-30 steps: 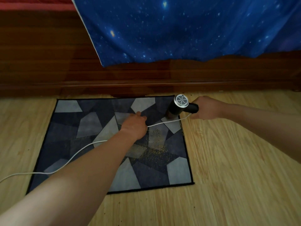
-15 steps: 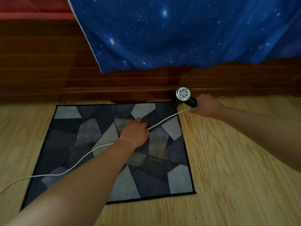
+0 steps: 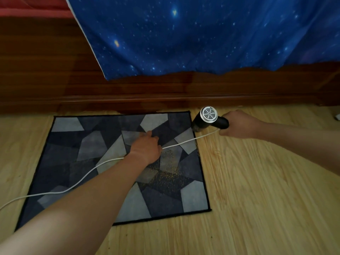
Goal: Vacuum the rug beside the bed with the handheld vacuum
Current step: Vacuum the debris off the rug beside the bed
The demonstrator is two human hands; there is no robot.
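A patchwork grey and dark blue rug (image 3: 88, 162) lies on the wooden floor beside the bed. Yellowish crumbs (image 3: 166, 176) are scattered on its right half. My right hand (image 3: 239, 125) grips the handle of a black handheld vacuum (image 3: 206, 120), whose round grille faces me. Its nozzle points down at the rug's far right corner, right at the edge. A white cord (image 3: 185, 142) runs from the handle across the rug and off to the left. My left hand (image 3: 145, 146) rests palm down on the rug, and the cord passes under it.
The dark wooden bed frame (image 3: 165, 96) runs along the far edge of the rug. A blue starry sheet (image 3: 184, 37) hangs over it. Light wooden floor (image 3: 266, 190) spreads to the right and in front. A small white object (image 3: 337, 117) lies at the right edge.
My right hand has carried the vacuum from the rug's far right part to the corner by the edge. The cord has pulled straighter. My left hand has stayed on the rug.
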